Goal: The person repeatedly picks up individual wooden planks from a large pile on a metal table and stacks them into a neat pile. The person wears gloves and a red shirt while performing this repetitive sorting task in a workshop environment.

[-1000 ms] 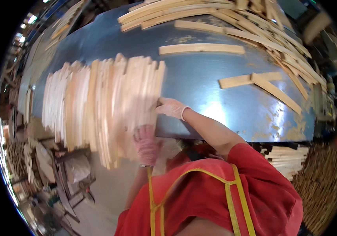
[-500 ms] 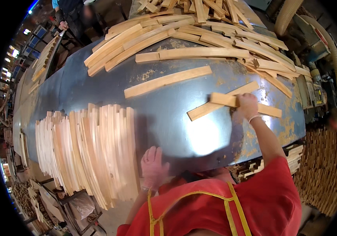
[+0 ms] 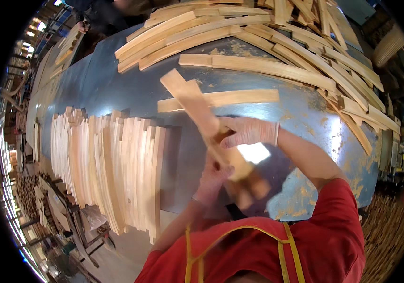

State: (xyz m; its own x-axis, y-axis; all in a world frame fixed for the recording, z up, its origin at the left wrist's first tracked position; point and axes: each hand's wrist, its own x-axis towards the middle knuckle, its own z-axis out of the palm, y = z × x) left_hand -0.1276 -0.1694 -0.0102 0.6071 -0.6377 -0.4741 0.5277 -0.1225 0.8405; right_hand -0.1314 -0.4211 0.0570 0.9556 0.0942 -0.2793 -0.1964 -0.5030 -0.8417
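Together, both gloved hands, left hand [image 3: 214,177] and right hand [image 3: 245,132], close around wooden slats [image 3: 197,106] above the blue table [image 3: 117,85].

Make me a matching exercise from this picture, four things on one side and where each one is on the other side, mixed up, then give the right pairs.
Things:
1. Neat row of wood slats
2. Loose pile of slats
3. Slat in both hands
4. Single flat slat

Places:
A. far side of the blue table
B. lying alone just beyond the hands
C. near table edge, on the person's left
D. lifted above the table, between left hand and right hand

Pairs: 1-C, 2-A, 3-D, 4-B
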